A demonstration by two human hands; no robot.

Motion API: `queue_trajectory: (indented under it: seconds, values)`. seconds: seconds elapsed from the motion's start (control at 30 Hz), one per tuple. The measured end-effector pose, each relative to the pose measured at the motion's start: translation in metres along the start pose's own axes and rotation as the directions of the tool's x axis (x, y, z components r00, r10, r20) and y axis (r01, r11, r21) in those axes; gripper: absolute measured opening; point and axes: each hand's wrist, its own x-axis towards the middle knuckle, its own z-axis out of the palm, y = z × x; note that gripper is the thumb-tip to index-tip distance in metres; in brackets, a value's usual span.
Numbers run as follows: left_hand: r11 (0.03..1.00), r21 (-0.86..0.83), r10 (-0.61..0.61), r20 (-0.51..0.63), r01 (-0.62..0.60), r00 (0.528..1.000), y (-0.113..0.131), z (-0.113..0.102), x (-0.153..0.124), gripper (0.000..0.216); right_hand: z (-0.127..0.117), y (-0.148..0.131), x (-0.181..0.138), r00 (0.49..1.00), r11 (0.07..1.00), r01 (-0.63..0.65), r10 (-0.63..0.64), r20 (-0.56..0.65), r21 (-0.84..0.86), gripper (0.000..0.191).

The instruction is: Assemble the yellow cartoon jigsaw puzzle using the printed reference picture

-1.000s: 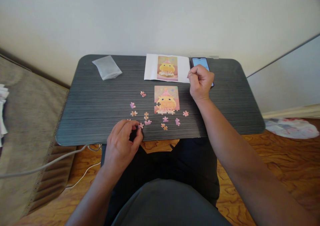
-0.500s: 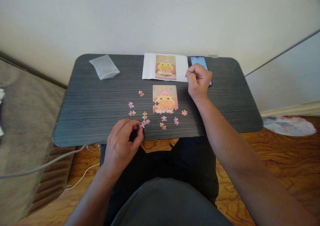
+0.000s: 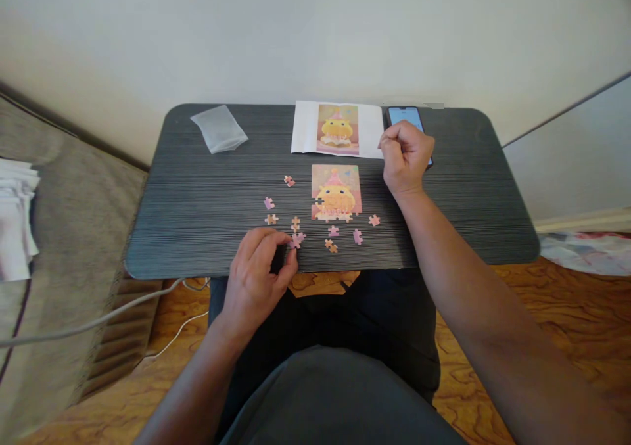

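At the table's front edge, my left hand (image 3: 259,271) has its thumb and fingers closed around a pink puzzle piece (image 3: 296,240). Another pink piece seems to lie against it, though the two are hard to tell apart. Several loose pieces lie nearby, among them an orange-brown piece (image 3: 295,224) and a pink piece (image 3: 333,232). Behind them sits the partly joined puzzle (image 3: 336,192), a yellow animal in a party hat, with gaps at its left and lower edges. My right hand (image 3: 407,158) rests as a closed fist over the phone's lower part, holding nothing visible.
The white sheet with the printed reference picture (image 3: 338,129) lies behind the puzzle. Beside it is a phone (image 3: 405,116) with its screen lit. A clear plastic bag (image 3: 219,129) rests at the back left of the dark table (image 3: 197,202). A cable (image 3: 98,323) runs at the left.
The camera view has shifted, so everything sits a little further right. My left hand has brought its pink piece closer against the neighbouring one. My right fist stays put.
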Motion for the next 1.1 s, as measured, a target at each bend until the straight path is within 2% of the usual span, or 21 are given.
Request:
queue_trajectory:
  seconds: [0.27, 0.4, 0.6, 0.93, 1.1]
  values:
    - [0.998, 0.040, 0.042, -0.034, -0.041, 0.999, -0.0045, -0.0007, -0.0051, 0.013, -0.0013, -0.0023, 0.0002, 1.000, 1.000, -0.009, 0.009, 0.013, 0.001, 0.029]
    - [1.000, 0.028, 0.014, -0.030, -0.013, 0.999, -0.0055, -0.0007, -0.0069, 0.012, -0.0013, -0.0017, 0.0003, 1.000, 1.000, 0.006, -0.007, 0.015, 0.013, 0.027]
    - [0.998, 0.008, -0.057, -0.024, 0.057, 0.998, -0.0043, -0.0025, -0.0065, 0.011, -0.0008, -0.0041, 0.0009, 1.000, 0.999, -0.015, 0.016, 0.006, -0.030, 0.035]
    - [0.998, -0.025, -0.061, -0.017, 0.061, 0.998, -0.0043, -0.0046, -0.0067, 0.010, -0.0011, -0.0043, 0.0012, 1.000, 1.000, 0.010, -0.009, -0.018, 0.010, 0.045]
    - [0.997, -0.021, -0.070, -0.032, 0.070, 0.997, -0.0033, -0.0044, -0.0058, 0.008, -0.0016, -0.0037, 0.0009, 1.000, 0.999, 0.022, -0.022, -0.013, 0.033, 0.040]
